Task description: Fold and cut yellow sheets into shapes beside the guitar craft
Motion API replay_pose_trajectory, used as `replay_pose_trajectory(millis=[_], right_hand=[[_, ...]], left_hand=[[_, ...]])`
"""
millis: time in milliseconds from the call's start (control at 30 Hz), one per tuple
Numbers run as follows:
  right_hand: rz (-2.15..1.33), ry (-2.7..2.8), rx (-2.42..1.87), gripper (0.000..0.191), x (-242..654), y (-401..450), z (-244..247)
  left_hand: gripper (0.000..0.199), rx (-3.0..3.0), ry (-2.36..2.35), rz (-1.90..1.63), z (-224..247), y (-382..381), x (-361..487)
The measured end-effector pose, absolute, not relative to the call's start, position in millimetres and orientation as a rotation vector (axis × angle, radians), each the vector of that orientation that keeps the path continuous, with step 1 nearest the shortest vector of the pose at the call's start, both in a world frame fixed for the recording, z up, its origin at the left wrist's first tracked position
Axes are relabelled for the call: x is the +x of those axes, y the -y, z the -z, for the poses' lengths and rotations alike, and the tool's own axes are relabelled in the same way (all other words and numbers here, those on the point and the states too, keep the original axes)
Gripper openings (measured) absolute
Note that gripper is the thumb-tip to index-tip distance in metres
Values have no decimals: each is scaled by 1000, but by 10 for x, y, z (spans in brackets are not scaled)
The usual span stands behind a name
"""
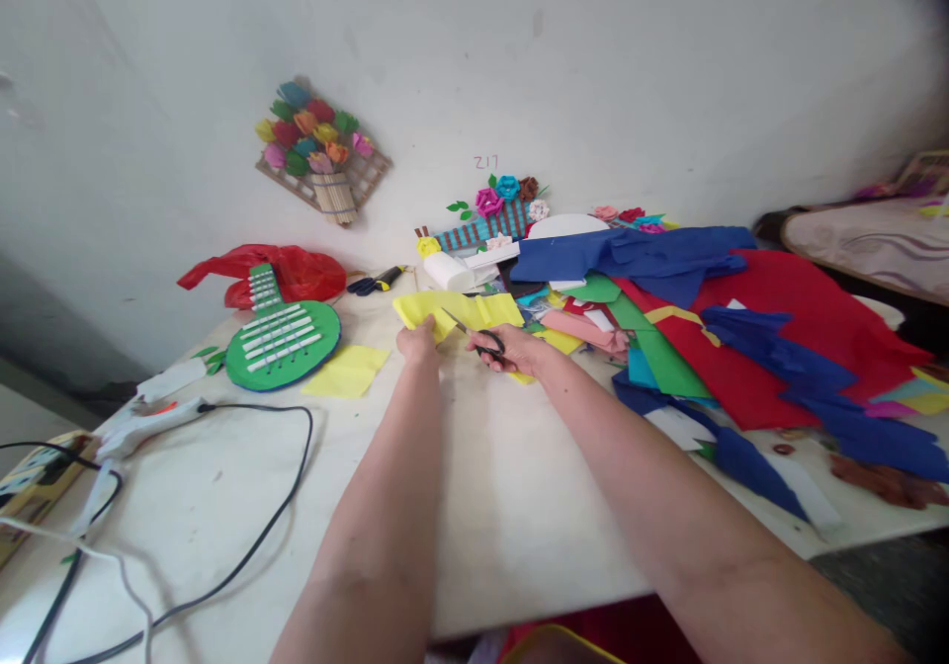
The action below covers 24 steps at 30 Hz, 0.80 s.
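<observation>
My left hand (417, 339) pinches the near left edge of a long yellow paper strip (485, 310) above the table. In my right hand (511, 348) is a pair of scissors (489, 344) with black handles, my fingers through the loops. The blades point up and left, against the yellow paper close to my left fingers. A separate yellow paper piece (347, 371) lies flat to the left of my left hand.
Left stand a green round craft piece with white rolls (282, 343), a red plastic bag (311, 274) and a glue gun (148, 430) with its black cord. Blue cloth-like sheets (630, 259), a red sheet (786, 338) and scraps pile up on the right. A flower craft (315, 145) hangs on the wall.
</observation>
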State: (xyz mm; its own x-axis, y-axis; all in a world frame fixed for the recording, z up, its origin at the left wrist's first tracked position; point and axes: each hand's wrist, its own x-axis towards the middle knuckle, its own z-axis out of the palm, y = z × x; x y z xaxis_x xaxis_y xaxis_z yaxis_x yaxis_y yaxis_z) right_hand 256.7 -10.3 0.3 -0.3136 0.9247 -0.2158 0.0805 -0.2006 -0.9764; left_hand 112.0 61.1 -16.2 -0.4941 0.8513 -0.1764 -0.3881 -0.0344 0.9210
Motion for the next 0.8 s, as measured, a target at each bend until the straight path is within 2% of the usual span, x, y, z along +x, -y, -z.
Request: replay_pose_trajectory(millis=[800], right_hand=[[-1561,1429,-1071,48,2591,78,38]], left_hand=[[17,583,-1124,-1698,161,-557,1216]])
